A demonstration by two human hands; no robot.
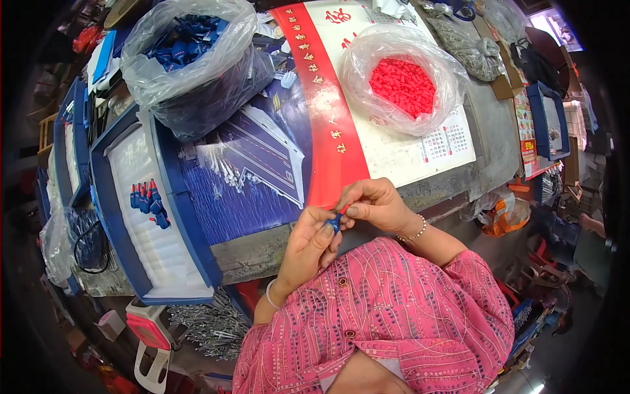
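Blue piece (335,224) held just above the near edge of the surface (252,255), in front of the torso. Left hand (310,238): grip pinches the blue piece between thumb and fingers. Right hand (377,206): grip pinches a small red piece (344,210) at its upper end; cannot tell how far the two are joined. To the left, a blue tray (191,226) carries red-tipped blue pieces (151,202). Beyond: clear bag (203,108) of blue pieces; clear bag (451,80) of red ones.

Evenly bright centre, dark bent rim, upper-right glare
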